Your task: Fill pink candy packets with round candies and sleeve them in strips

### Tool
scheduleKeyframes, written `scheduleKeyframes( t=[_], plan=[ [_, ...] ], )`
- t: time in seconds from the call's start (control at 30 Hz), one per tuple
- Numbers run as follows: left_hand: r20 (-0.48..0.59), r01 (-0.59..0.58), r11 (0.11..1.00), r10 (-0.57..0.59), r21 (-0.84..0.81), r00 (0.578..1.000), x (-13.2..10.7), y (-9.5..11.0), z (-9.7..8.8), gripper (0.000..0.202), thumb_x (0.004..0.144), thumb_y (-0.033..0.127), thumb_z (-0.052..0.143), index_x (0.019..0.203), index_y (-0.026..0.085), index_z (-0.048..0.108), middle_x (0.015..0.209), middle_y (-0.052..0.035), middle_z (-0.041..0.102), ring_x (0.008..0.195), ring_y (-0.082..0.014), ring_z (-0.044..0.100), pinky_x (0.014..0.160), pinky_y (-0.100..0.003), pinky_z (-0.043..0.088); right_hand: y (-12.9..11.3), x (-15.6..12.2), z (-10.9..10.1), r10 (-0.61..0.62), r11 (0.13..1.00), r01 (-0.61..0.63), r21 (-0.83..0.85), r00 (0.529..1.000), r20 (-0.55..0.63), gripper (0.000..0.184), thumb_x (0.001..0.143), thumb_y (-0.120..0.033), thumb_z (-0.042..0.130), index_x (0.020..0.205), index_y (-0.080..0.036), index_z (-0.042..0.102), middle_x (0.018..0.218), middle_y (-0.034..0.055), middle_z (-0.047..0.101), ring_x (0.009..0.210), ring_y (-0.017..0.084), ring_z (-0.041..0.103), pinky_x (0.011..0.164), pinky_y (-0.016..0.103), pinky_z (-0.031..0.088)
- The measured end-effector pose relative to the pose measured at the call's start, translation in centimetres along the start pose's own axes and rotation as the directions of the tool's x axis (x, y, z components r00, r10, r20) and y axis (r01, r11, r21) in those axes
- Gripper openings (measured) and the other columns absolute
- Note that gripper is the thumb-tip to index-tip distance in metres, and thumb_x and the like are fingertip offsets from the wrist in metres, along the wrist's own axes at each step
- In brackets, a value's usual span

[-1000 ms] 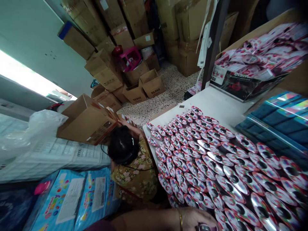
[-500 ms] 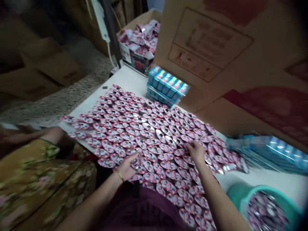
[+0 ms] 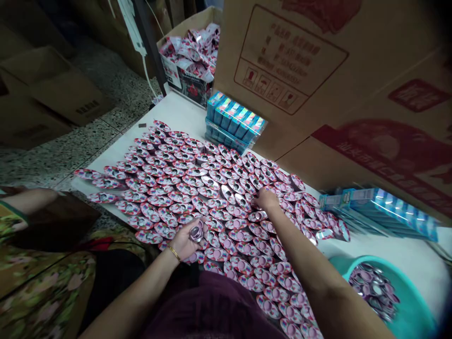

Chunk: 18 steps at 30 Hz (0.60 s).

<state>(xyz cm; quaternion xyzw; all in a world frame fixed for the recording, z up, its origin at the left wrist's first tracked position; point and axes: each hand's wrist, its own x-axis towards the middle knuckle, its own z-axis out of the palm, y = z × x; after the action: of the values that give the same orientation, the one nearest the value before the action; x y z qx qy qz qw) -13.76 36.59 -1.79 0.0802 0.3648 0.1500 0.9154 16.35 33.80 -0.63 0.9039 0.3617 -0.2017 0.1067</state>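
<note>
Red-and-white printed oval pieces point(image 3: 176, 173) stand packed side by side across the table. Those farther away show a dark round hole in the top; many nearer ones have a pink disc point(image 3: 239, 235) there. My left hand point(image 3: 184, 241), palm up over the near left part, is curled around a few small round pink discs with shiny undersides point(image 3: 196, 232). Near the middle of the rows, my right hand point(image 3: 265, 200) reaches down with its fingers pinched together at one oval piece. Anything between those fingertips is hidden.
Loose discs fill part of a turquoise tub point(image 3: 409, 294) at right. Wrapped blue packs point(image 3: 235, 120) stand at the back and more blue packs point(image 3: 384, 207) at right. A large carton point(image 3: 310, 108) rises behind. Another carton point(image 3: 190, 87) holds printed pieces. Another person's arm point(image 3: 31, 202) is at left.
The view has shifted slightly and sharpened. My right hand stays low over the oval pieces, its fingers pinched. My left hand still holds the discs. The other person's arm has drawn back leftward.
</note>
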Motion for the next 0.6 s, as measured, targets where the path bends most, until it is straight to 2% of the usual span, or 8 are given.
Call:
scheduleKeyframes(
  t=[0.13, 0.23, 0.33, 0.4, 0.47, 0.5, 0.53, 0.6],
  plan=[
    [0.026, -0.015, 1.000, 0.015, -0.014, 1.000, 1.2, -0.2, 1.1, 0.015, 0.079, 0.026, 0.048, 0.086, 0.016, 0.056, 0.067, -0.0016, 0.056, 0.056, -0.0114, 0.056, 0.043, -0.019, 0.040, 0.4, 0.7, -0.1, 0.024, 1.000, -0.024, -0.018, 1.000, 0.011, 0.045, 0.063, -0.037, 0.061, 0.101, -0.014, 0.054, 0.096, 0.0152, 0.060, 0.088, 0.025, 0.057, 0.066, 0.029, 0.041],
    [0.019, -0.034, 0.999, 0.033, 0.012, 0.999, 1.9, -0.3, 2.0, 0.018, 0.078, 0.028, 0.050, 0.089, 0.015, 0.056, 0.067, -0.0016, 0.057, 0.055, -0.0111, 0.056, 0.042, -0.019, 0.039, 0.2, -0.9, -0.3, 0.025, 1.000, -0.026, -0.002, 0.999, -0.042, 0.041, 0.068, -0.036, 0.058, 0.102, -0.013, 0.054, 0.095, 0.0154, 0.060, 0.088, 0.026, 0.057, 0.068, 0.031, 0.041],
    [-0.011, -0.018, 0.999, 0.019, 0.039, 1.000, 2.3, -0.6, 2.7, 0.020, 0.076, 0.030, 0.053, 0.089, 0.015, 0.056, 0.066, -0.0015, 0.057, 0.052, -0.0105, 0.055, 0.041, -0.019, 0.038, -1.7, -4.4, -0.1, -0.126, 0.982, 0.152, 0.111, 0.969, -0.213, 0.033, 0.074, -0.033, 0.054, 0.101, -0.016, 0.056, 0.095, 0.0122, 0.060, 0.087, 0.023, 0.056, 0.072, 0.031, 0.040],
    [-0.057, -0.028, 0.998, 0.030, 0.048, 0.998, 2.7, -0.8, 3.0, 0.018, 0.075, 0.029, 0.054, 0.084, 0.014, 0.056, 0.061, -0.0001, 0.056, 0.049, -0.0095, 0.054, 0.040, -0.019, 0.037, -4.0, -7.5, 0.6, -0.362, 0.866, 0.448, 0.220, 0.867, -0.342, 0.027, 0.078, -0.032, 0.050, 0.101, -0.019, 0.057, 0.097, 0.0084, 0.059, 0.086, 0.019, 0.055, 0.076, 0.028, 0.040],
    [-0.135, -0.044, 0.999, 0.047, 0.027, 0.990, 3.1, -1.3, 3.2, 0.012, 0.074, 0.026, 0.055, 0.075, 0.014, 0.054, 0.053, 0.0031, 0.052, 0.042, -0.0069, 0.049, 0.040, -0.018, 0.035, -6.4, -10.4, 1.7, -0.616, 0.650, 0.706, 0.280, 0.706, -0.350, 0.024, 0.078, -0.030, 0.051, 0.100, -0.024, 0.058, 0.096, 0.0045, 0.057, 0.088, 0.016, 0.053, 0.077, 0.025, 0.040],
    [-0.183, -0.042, 0.999, 0.042, 0.004, 0.982, 3.2, -1.5, 3.3, 0.010, 0.074, 0.024, 0.054, 0.072, 0.014, 0.053, 0.049, 0.0047, 0.049, 0.039, -0.0054, 0.045, 0.039, -0.017, 0.035, -7.4, -11.5, 2.2, -0.682, 0.577, 0.762, 0.293, 0.647, -0.341, 0.022, 0.079, -0.029, 0.051, 0.098, -0.025, 0.060, 0.096, 0.0034, 0.056, 0.088, 0.015, 0.052, 0.076, 0.024, 0.040],
    [-0.224, -0.034, 0.999, 0.028, -0.022, 0.974, 3.4, -1.7, 3.4, 0.009, 0.074, 0.022, 0.054, 0.069, 0.015, 0.052, 0.047, 0.0058, 0.046, 0.037, -0.0042, 0.042, 0.039, -0.017, 0.034, -8.2, -12.4, 2.7, -0.716, 0.534, 0.789, 0.305, 0.614, -0.334, 0.019, 0.079, -0.027, 0.050, 0.095, -0.026, 0.061, 0.094, 0.0028, 0.055, 0.088, 0.015, 0.052, 0.075, 0.024, 0.040],
    [-0.267, -0.008, 0.998, -0.009, -0.064, 0.964, 3.5, -2.0, 3.5, 0.010, 0.073, 0.020, 0.053, 0.065, 0.015, 0.050, 0.045, 0.0065, 0.045, 0.035, -0.0033, 0.040, 0.038, -0.016, 0.033, -9.0, -13.4, 3.2, -0.725, 0.504, 0.796, 0.335, 0.601, -0.338, 0.017, 0.080, -0.024, 0.048, 0.088, -0.025, 0.062, 0.091, 0.0025, 0.054, 0.086, 0.014, 0.051, 0.074, 0.023, 0.040]
  ],
)
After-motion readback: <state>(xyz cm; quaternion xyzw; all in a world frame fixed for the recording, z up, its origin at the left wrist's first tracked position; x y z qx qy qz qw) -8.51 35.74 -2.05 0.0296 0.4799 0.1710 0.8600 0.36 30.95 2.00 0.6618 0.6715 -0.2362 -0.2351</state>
